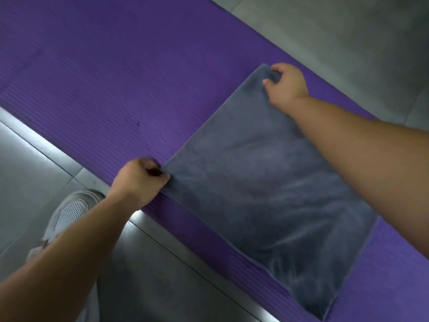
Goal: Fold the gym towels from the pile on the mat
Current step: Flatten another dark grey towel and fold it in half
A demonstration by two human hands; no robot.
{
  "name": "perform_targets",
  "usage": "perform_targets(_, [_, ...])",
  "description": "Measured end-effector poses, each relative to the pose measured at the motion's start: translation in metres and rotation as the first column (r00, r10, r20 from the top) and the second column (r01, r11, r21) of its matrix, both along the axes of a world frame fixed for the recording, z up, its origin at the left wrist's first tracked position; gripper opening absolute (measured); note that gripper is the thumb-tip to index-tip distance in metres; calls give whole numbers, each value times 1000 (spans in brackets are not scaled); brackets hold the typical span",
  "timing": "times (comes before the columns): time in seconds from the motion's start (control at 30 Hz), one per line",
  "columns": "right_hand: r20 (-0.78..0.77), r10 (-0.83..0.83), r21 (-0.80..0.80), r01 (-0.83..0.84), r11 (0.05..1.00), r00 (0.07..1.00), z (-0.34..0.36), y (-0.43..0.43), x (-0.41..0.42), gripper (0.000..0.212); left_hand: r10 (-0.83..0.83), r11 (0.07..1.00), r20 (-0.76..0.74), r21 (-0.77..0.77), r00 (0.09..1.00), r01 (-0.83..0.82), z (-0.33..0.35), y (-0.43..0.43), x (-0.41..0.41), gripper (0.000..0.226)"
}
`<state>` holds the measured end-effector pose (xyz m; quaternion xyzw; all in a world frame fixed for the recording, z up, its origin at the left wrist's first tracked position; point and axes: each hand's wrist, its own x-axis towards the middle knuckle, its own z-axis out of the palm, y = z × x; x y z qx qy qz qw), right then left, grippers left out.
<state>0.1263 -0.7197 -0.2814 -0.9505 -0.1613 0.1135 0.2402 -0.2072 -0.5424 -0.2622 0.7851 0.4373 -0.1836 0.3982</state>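
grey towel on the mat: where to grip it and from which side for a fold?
Probably the two corners of one edge, where the left hand and right hand pinch it. The towel lies flat on the mat, so only corners give a lip; come in from above at that edge.

The towel lies flat on the right part of the mat, which lies on the floor. The left hand pinches the towel's near corner and the right hand its far corner. A shoe stands on the floor beside the mat's near edge.
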Motion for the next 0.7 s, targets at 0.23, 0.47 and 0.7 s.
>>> perform_targets(0.23, [-40, -127, -167, 118, 979, 991, -20, 28, 40, 38, -109, 973, -59, -212, 992, 95, -8, 31, 9, 7])
perform_targets(0.47, [26, -117, -138, 120, 983, 993, -16, 49, 55, 26, -116, 991, -5, -74, 993, 115, -17, 27, 0, 19])
perform_targets(0.7, [1, -118, 201, 115, 973, 993, -23, 121, 61, 31, 154, 954, 78, 249, 985, -169, -15, 37, -2, 18])
